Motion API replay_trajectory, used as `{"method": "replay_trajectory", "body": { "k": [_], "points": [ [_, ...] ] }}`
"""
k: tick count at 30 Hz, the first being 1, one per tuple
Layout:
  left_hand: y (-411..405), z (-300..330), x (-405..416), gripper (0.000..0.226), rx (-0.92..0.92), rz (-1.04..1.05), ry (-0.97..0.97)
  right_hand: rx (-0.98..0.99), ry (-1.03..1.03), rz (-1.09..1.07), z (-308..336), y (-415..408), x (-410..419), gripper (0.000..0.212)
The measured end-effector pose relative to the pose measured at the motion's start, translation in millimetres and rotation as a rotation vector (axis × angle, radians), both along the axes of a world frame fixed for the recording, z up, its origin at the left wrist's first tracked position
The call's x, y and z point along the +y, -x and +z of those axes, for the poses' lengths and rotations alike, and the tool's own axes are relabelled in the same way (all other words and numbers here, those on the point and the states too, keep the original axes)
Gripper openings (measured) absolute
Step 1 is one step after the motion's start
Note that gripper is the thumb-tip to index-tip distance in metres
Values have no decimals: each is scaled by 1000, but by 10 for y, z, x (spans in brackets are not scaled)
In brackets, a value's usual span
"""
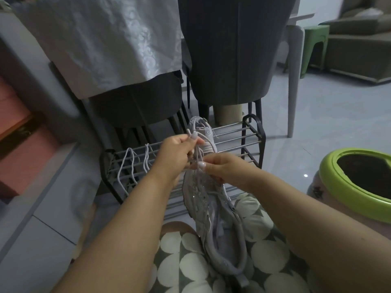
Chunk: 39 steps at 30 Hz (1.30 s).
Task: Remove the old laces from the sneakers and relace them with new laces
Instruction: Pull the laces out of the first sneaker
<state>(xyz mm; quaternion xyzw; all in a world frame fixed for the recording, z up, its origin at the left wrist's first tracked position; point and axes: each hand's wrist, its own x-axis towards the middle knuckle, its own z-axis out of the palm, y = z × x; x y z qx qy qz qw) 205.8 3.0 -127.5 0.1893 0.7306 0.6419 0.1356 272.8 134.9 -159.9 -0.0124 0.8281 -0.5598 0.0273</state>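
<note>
Midway: lace in hand at one sneaker's toe end

Clearly mid-job, judging by the lap. Grey sneaker [213, 210] lying lengthwise across the lap on a spotted garment [262, 250], heel toward the body, toe pointing out at the shoe rack [251, 132]. Left hand [175, 151] raised above the toe end, fingers curled and pinching a pale lace [197, 154] that runs down toward the right hand. Right hand [222, 168] just below and beside it, thumb and forefinger pinched on the same lace close to the eyelets. Hard to say whether that lace is old and coming out or new and going in; strands still crossing the upper further down toward the tongue.

Second sneaker [203, 132] resting on the rack's top bars behind the hands, partly hidden, a loose lace end trailing off it to the right; lacing state not readable. More laces [135, 163] draped in loops over the rack's left side, well apart from the hands, old or new unclear.

By judgement: at most one shoe partly handled, the other not yet finished, so a good share of threading and tightening left.

Nearby: dark chair [232, 60] behind the rack, green-rimmed tub [349, 187] on the floor at right.
</note>
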Motion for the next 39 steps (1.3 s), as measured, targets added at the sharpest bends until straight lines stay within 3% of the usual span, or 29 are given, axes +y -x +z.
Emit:
{"method": "replay_trajectory", "body": {
  "k": [3,14,19,23,27,30,33,36,39],
  "points": [
    [8,-48,34,30,16,-15,4,41,-28,-32,6,19,-47,26],
    [-177,-319,-48,36,-59,-127,183,208,235,-269,180,112,4,30],
    [-211,-349,-40,29,12,-255,180,228,395,-310,343,248,-5,33],
    [-163,-365,-6,30,28,-195,196,216,454,-323,299,288,-24,31],
    [-140,-302,21,30,-107,-103,63,116,348,-333,67,173,11,35],
    [-77,-223,33,30,-290,-96,-195,42,136,-213,-191,31,-36,40],
    [-13,-203,57,30,-435,-101,-294,71,-9,-83,-240,-52,-73,39],
    [26,-186,73,30,-445,-91,-279,77,-49,28,-179,-47,-67,32],
    [27,-170,95,30,-263,-83,-97,80,-41,55,-217,-14,-103,26]
  ]
}}
